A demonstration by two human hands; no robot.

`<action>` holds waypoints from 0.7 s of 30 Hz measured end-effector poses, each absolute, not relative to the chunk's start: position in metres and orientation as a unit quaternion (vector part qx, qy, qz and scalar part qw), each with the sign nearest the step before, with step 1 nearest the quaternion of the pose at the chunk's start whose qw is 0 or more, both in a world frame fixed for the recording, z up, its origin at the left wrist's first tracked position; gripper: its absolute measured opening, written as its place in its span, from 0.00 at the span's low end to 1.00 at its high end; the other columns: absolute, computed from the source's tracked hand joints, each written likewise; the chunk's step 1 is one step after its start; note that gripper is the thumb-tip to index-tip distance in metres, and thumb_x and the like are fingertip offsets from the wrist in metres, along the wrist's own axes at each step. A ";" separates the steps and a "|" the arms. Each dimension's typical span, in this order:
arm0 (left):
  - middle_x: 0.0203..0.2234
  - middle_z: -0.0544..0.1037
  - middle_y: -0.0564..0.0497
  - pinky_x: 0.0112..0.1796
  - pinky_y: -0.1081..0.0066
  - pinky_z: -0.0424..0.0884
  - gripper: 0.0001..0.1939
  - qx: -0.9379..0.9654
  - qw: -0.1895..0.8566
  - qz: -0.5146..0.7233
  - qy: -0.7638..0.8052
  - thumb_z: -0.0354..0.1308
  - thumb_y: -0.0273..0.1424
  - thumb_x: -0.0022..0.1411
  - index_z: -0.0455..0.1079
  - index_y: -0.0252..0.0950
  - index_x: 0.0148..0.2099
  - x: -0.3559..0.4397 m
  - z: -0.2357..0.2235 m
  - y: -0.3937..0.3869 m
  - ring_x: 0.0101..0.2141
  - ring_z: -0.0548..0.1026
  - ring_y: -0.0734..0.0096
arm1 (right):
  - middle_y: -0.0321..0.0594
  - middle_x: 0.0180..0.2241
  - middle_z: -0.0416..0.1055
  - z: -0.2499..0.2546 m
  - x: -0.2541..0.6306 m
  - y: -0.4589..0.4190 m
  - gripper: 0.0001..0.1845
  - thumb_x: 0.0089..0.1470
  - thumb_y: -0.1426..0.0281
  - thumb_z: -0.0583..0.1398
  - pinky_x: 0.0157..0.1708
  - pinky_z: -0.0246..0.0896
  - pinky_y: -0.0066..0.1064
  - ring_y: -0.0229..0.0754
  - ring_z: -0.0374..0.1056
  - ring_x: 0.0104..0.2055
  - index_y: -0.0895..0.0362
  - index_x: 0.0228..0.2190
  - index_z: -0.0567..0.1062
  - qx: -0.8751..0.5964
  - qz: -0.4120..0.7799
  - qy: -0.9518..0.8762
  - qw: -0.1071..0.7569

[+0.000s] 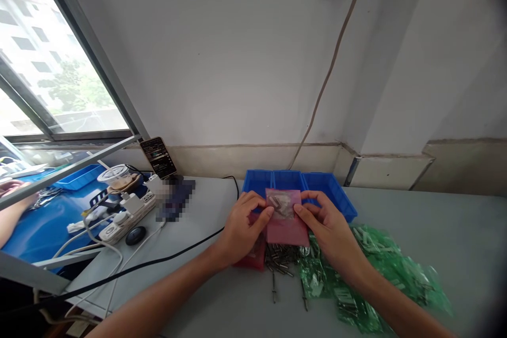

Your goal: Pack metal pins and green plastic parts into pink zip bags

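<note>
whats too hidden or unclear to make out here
In the head view:
Exact parts inside the pink bag: blurred by plastic.
Red bag: partly behind the left hand.
Text on the phone: too small.
Dark-blue item: pixelated.
Another person's arm: cut by left edge.

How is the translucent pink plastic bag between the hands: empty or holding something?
Holding something: small pieces show through the upper part of the pink bag.

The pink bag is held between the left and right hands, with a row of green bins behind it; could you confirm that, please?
Not quite: the bins are blue, not green, as the head view shows. The pink bag is held between the left hand and right hand, with the row behind it.
</note>
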State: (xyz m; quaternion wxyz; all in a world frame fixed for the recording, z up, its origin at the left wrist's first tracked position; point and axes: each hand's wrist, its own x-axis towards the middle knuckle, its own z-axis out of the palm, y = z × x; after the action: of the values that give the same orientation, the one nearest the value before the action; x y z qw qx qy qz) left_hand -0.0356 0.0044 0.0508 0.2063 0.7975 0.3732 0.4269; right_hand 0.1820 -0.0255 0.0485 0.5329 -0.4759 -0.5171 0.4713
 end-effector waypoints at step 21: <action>0.48 0.81 0.42 0.51 0.59 0.69 0.15 0.889 0.012 0.401 0.222 0.51 0.30 0.81 0.71 0.36 0.64 -0.053 0.041 0.016 0.47 0.75 0.60 | 0.43 0.48 0.83 0.028 0.188 -0.030 0.16 0.66 0.57 0.62 0.48 0.74 0.38 0.51 0.77 0.49 0.51 0.48 0.82 -0.480 0.375 -0.603 0.516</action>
State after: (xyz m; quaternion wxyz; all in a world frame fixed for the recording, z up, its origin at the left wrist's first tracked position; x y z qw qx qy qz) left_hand -0.0530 0.0157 0.0415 0.0117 0.8888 0.2223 0.4005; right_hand 0.1883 -0.0302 0.0282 0.5158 -0.4800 -0.6027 0.3747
